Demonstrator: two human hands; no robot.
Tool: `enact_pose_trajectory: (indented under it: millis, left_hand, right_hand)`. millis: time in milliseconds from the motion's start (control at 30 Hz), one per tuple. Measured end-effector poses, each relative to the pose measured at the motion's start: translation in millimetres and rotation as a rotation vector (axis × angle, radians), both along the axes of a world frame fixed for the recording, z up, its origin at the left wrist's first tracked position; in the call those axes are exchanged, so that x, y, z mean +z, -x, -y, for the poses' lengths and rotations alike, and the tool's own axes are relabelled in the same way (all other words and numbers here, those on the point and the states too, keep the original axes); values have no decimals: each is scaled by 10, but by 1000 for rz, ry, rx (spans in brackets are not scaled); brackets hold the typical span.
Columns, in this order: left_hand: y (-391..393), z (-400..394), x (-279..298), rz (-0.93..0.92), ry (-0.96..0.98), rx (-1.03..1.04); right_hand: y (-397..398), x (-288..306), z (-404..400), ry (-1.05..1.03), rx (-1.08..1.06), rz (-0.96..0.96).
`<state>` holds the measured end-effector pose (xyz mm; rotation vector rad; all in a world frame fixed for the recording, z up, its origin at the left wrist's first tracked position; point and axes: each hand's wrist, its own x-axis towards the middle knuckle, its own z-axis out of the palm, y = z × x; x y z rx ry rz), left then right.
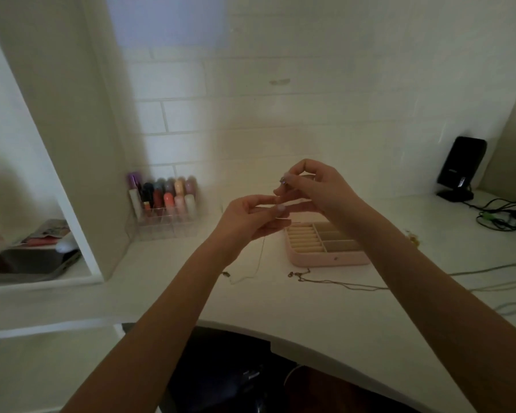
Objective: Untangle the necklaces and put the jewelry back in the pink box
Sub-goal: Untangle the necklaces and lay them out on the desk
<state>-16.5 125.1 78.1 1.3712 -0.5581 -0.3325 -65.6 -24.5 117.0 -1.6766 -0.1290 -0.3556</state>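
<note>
Both hands are working raised above the pink box [328, 257]. The left hand [251, 219] is pinching a thin chain [261, 257] that is trailing down to the desk [161, 293]; the right hand [313, 186] is pinching a small charm [282, 180]. Teasing gently, not tugging, should be loosening knots best. Another necklace [325, 281] is lying below the right wrist.

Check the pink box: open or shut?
Open: the pink box shows its ring rolls and divided compartments from above; no lid covers them.

Bare forearms [167, 308], seemingly pale-polished nails [281, 208]
</note>
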Motion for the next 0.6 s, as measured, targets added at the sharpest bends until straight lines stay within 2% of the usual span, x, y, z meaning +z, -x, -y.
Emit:
enact_pose_trajectory:
  millis: [167, 300, 400, 600]
  left_hand:
    - [27, -18, -24, 12, -56, 12]
    - [86, -77, -50, 40, -204, -1]
    - [127, -141, -71, 34, -245, 6]
    - [210, -176, -121, 22, -298, -29]
  right_hand:
    - [52, -6, 63, 28, -73, 19]
    - [89, 24, 193, -161, -191, 85]
    - [179, 31, 353, -310, -274, 109]
    - [415, -249, 602, -437, -344, 33]
